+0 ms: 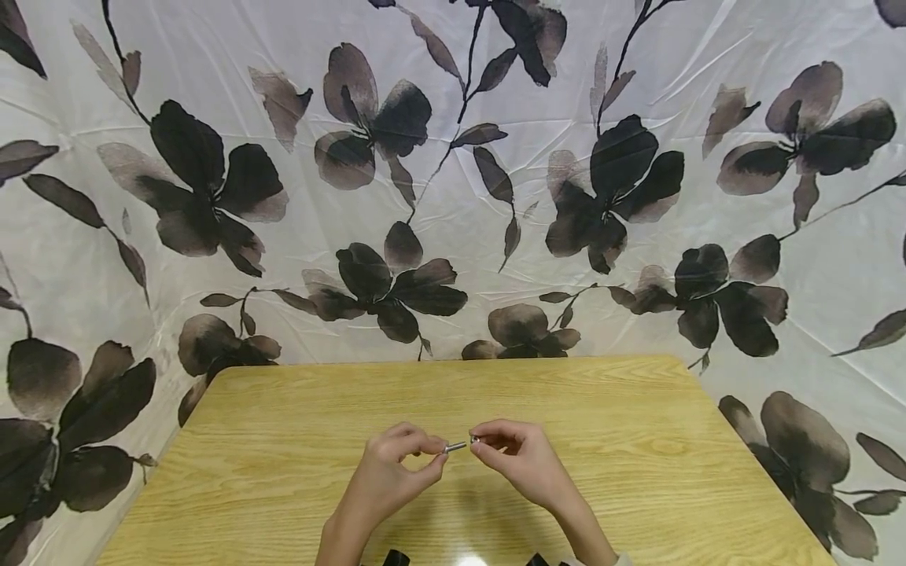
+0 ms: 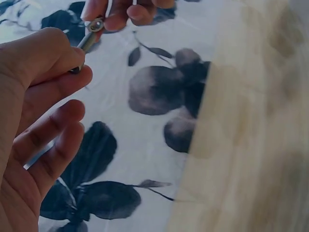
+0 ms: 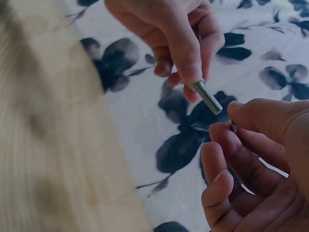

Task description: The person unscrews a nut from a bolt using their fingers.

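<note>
Between thumb and finger, my left hand (image 1: 396, 464) pinches a silver bolt (image 1: 456, 446) by its head. The bolt's threaded shank (image 3: 211, 99) points toward my right hand (image 1: 520, 460). That hand pinches a small metal nut (image 1: 475, 439) at its fingertips, just off the bolt's free end in the head view. The nut's round hole shows in the left wrist view, where the nut (image 2: 96, 24) overlaps the bolt's tip. In the right wrist view the nut (image 3: 233, 127) is mostly hidden by fingers, and a gap shows between it and the bolt.
Both hands are above a yellow wood-grain table (image 1: 297, 409). A white cloth with dark flowers (image 1: 481, 220) hangs behind the table and along its sides. Small black objects (image 1: 396, 557) show at the bottom edge of the head view.
</note>
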The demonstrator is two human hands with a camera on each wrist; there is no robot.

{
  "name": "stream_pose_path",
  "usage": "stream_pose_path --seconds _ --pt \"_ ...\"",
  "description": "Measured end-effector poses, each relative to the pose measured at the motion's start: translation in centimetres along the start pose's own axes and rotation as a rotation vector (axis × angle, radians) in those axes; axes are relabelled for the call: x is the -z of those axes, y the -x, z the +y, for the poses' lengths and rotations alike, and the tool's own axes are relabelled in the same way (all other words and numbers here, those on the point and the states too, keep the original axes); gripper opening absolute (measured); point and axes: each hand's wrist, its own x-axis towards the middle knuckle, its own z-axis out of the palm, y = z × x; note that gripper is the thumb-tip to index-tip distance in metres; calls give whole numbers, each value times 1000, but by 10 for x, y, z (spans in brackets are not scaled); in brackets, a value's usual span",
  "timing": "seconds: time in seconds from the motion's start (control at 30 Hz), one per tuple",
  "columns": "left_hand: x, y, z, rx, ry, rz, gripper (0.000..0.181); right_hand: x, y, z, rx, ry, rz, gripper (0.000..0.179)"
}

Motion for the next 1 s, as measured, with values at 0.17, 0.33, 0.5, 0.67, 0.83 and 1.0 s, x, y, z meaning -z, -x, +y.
stream_pose_path --seconds 0.17,0.33,0.5,0.67,0.83,1.0 --pt "-6 13 -10 17 -68 -52 23 -3 5 16 -5 53 -22 24" --pt "-9 23 -17 77 -65 -114 20 -6 8 32 -31 91 -46 26" --pt "-11 30 -21 187 -76 -162 18 -8 8 45 -19 107 -41 25" --pt "-16 36 -25 321 -78 -231 15 -8 7 58 -13 141 -64 22" --pt "-21 40 -30 374 -49 -284 13 -10 6 71 0 183 -106 17" --pt "-25 43 -35 448 -3 -366 8 -13 8 77 13 230 -126 13"
